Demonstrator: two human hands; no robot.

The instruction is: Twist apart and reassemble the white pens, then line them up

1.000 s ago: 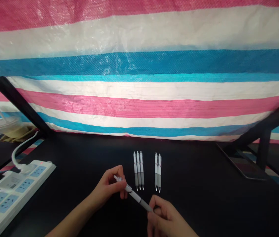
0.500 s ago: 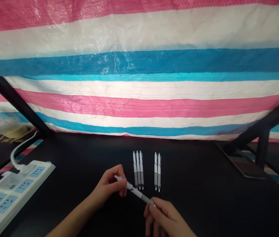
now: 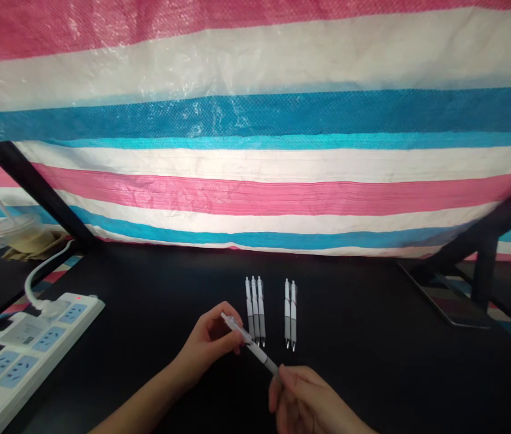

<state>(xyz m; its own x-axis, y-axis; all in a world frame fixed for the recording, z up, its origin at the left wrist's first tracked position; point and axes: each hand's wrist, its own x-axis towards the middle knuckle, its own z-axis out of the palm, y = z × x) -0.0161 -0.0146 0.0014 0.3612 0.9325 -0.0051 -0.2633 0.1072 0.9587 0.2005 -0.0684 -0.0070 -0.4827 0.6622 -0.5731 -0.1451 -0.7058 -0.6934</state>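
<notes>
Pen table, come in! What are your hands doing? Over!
Left hand, right hand gripping one white pen. Five more pens lie just beyond.

a pink, white and blue striped plastic tarp (image 3: 255,114) hangs behind the black tabletop (image 3: 364,319), with dark metal frame beams (image 3: 29,187) slanting down on both sides.
</notes>
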